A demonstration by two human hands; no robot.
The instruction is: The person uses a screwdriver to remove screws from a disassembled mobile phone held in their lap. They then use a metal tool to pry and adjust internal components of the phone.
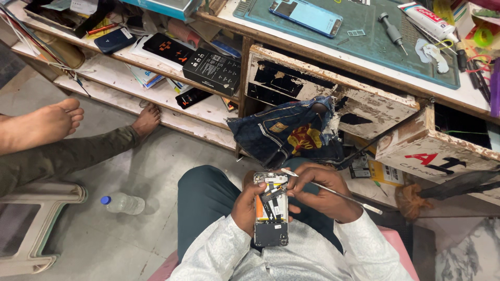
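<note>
An opened smartphone (271,213) with its back cover off shows its circuit board, flex cables and battery. My left hand (244,205) grips it from the left side, above my lap. My right hand (320,192) rests against the phone's right edge and holds a thin metal pry tool (333,191). The tool's flat tip lies near the phone's upper right corner.
A work desk (469,91) above carries a green mat (364,36) with a blue phone (306,16), a screwdriver (391,30) and a tube. Worn drawers (333,99) hang open ahead. Another person's legs and feet (52,125) stretch in from the left. A plastic bottle (123,203) lies on the floor.
</note>
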